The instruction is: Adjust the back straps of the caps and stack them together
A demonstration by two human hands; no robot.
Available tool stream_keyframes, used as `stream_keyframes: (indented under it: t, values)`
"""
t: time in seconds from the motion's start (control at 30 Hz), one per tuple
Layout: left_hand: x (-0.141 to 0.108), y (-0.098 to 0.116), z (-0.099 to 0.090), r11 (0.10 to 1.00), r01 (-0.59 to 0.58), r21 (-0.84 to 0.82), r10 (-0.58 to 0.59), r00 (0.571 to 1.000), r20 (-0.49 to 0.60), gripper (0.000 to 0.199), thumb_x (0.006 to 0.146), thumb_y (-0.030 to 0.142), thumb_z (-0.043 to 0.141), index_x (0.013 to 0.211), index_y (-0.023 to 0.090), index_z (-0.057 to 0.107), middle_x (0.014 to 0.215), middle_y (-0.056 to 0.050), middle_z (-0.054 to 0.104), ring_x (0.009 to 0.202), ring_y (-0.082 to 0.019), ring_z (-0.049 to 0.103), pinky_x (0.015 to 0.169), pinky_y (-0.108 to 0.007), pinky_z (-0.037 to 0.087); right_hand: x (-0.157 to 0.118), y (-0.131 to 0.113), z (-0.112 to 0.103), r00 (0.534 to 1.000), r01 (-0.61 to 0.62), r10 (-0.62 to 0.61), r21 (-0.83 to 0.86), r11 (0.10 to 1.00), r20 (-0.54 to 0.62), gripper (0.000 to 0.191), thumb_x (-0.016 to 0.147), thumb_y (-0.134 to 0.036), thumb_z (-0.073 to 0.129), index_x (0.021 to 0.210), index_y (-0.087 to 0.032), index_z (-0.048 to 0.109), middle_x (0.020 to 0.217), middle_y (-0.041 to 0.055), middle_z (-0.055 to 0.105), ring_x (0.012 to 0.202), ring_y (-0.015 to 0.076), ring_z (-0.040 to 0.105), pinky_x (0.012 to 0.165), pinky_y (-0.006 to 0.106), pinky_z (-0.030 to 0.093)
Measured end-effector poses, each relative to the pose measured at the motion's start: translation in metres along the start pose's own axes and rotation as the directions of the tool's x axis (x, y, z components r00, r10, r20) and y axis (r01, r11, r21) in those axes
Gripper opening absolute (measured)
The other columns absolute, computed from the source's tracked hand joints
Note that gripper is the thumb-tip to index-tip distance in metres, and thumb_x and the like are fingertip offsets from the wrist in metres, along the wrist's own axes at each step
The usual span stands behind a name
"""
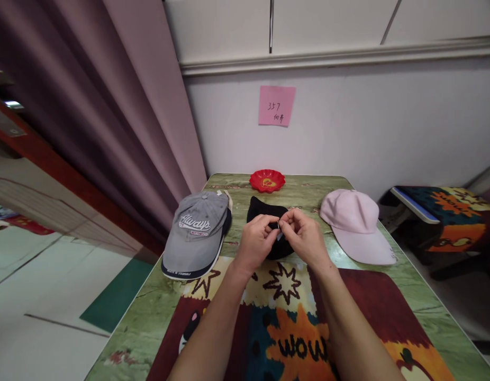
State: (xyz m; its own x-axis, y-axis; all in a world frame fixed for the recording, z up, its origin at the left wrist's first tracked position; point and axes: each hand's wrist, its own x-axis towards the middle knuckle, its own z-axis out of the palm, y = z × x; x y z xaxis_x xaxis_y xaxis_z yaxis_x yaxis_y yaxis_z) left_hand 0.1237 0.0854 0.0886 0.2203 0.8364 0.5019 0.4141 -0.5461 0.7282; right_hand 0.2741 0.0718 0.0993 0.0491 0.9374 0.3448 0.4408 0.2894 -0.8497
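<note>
A black cap (264, 207) lies on the green table between the other caps, partly hidden by my hands. My left hand (257, 236) pinches the left end of the cap's black strap (273, 225). Close against it, my right hand (304, 235) pinches the strap's other side, where a small shiny piece shows. To the left rests a stack of caps with a grey one (201, 222) reading "Always" on top. A pale pink cap (356, 219) sits to the right, its brim toward the right front.
A red scalloped dish (267, 181) stands at the table's (128, 330) back. A colourful mat (284, 312) covers the front. A pink note (277, 106) is on the wall behind. A stool (455, 211) stands at the right, a curtain (150, 79) at the left.
</note>
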Motion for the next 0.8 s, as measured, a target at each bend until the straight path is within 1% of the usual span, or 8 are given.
stream_keyframes:
  t: [0.13, 0.33, 0.43, 0.57, 0.6, 0.7, 0.73, 0.8]
  values:
    - [0.0006, -0.0005, -0.0028, 0.997, -0.061, 0.039, 0.061, 0.998, -0.004, 0.023, 0.084, 0.007, 0.06, 0.102, 0.019, 0.068, 0.091, -0.001, 0.065, 0.062, -0.007, 0.058, 0.057, -0.018, 0.048, -0.0001, -0.0001, -0.0007, 1.0, 0.015, -0.015, -0.009, 1.0, -0.014, 0.009, 0.086, -0.027, 0.058, 0.085, -0.021, 0.063, 0.061, -0.0033, 0.06, 0.049, 0.0102, 0.048, 0.049, 0.022, 0.033]
    - [0.0004, -0.0031, -0.004, 0.987, -0.131, 0.091, 0.13, 0.991, 0.018, 0.026, 0.086, 0.007, 0.059, 0.108, 0.019, 0.066, 0.097, -0.003, 0.067, 0.068, -0.009, 0.06, 0.063, -0.02, 0.049, 0.001, -0.0008, -0.0027, 0.997, 0.067, -0.07, -0.09, 0.994, -0.035, 0.009, 0.084, -0.023, 0.058, 0.082, -0.021, 0.067, 0.069, -0.0013, 0.065, 0.053, 0.0104, 0.052, 0.053, 0.023, 0.037]
    - [0.0003, -0.0033, -0.0045, 0.984, -0.137, 0.116, 0.135, 0.991, 0.022, 0.025, 0.086, 0.008, 0.059, 0.107, 0.019, 0.065, 0.094, -0.003, 0.067, 0.069, -0.01, 0.06, 0.064, -0.021, 0.049, 0.0014, -0.0006, -0.0026, 0.998, 0.052, -0.054, -0.046, 0.998, -0.037, 0.007, 0.084, -0.024, 0.059, 0.084, -0.021, 0.066, 0.069, -0.0013, 0.065, 0.052, 0.0104, 0.052, 0.053, 0.023, 0.038]
    - [0.0002, -0.0027, -0.0057, 0.981, -0.14, 0.137, 0.136, 0.99, 0.04, 0.023, 0.086, 0.01, 0.06, 0.107, 0.02, 0.065, 0.09, -0.002, 0.066, 0.068, -0.011, 0.06, 0.064, -0.022, 0.048, 0.0014, -0.0006, -0.0019, 1.0, 0.024, -0.024, 0.017, 1.0, -0.012, 0.006, 0.083, -0.026, 0.06, 0.083, -0.021, 0.062, 0.062, -0.0026, 0.061, 0.051, 0.011, 0.053, 0.052, 0.022, 0.039]
    - [0.0002, -0.0027, -0.0061, 0.98, -0.143, 0.137, 0.138, 0.989, 0.045, 0.023, 0.087, 0.01, 0.061, 0.107, 0.02, 0.065, 0.089, -0.002, 0.066, 0.068, -0.011, 0.06, 0.063, -0.022, 0.048, 0.0014, -0.0004, -0.0018, 1.0, 0.023, -0.022, 0.03, 0.999, -0.008, 0.007, 0.084, -0.027, 0.059, 0.084, -0.02, 0.062, 0.063, -0.0023, 0.062, 0.051, 0.0111, 0.054, 0.052, 0.022, 0.04]
    - [0.0002, -0.003, -0.0071, 0.98, -0.142, 0.137, 0.136, 0.989, 0.054, 0.022, 0.086, 0.011, 0.062, 0.107, 0.02, 0.065, 0.088, -0.001, 0.065, 0.067, -0.011, 0.06, 0.063, -0.022, 0.048, 0.0011, 0.0007, -0.0014, 1.0, 0.024, -0.024, 0.074, 0.997, -0.01, 0.011, 0.085, -0.028, 0.057, 0.092, -0.02, 0.061, 0.074, 0.0007, 0.067, 0.057, 0.0118, 0.058, 0.054, 0.023, 0.043]
    - [0.0002, -0.0031, -0.0075, 0.981, -0.138, 0.139, 0.132, 0.99, 0.056, 0.022, 0.086, 0.011, 0.062, 0.106, 0.02, 0.065, 0.088, -0.001, 0.065, 0.067, -0.011, 0.06, 0.063, -0.022, 0.048, 0.001, 0.0013, -0.0014, 1.0, 0.025, -0.024, 0.083, 0.996, -0.008, 0.011, 0.085, -0.028, 0.057, 0.093, -0.02, 0.061, 0.076, 0.001, 0.067, 0.059, 0.0121, 0.059, 0.055, 0.023, 0.043]
    - [0.0001, -0.003, -0.0086, 0.981, -0.133, 0.142, 0.124, 0.99, 0.069, 0.022, 0.086, 0.01, 0.062, 0.106, 0.019, 0.065, 0.089, -0.001, 0.065, 0.066, -0.01, 0.059, 0.064, -0.022, 0.048, 0.0009, 0.0024, -0.0018, 1.0, 0.015, -0.016, 0.092, 0.996, 0.007, 0.01, 0.085, -0.028, 0.059, 0.091, -0.021, 0.059, 0.071, -0.0001, 0.064, 0.058, 0.0124, 0.058, 0.054, 0.023, 0.043]
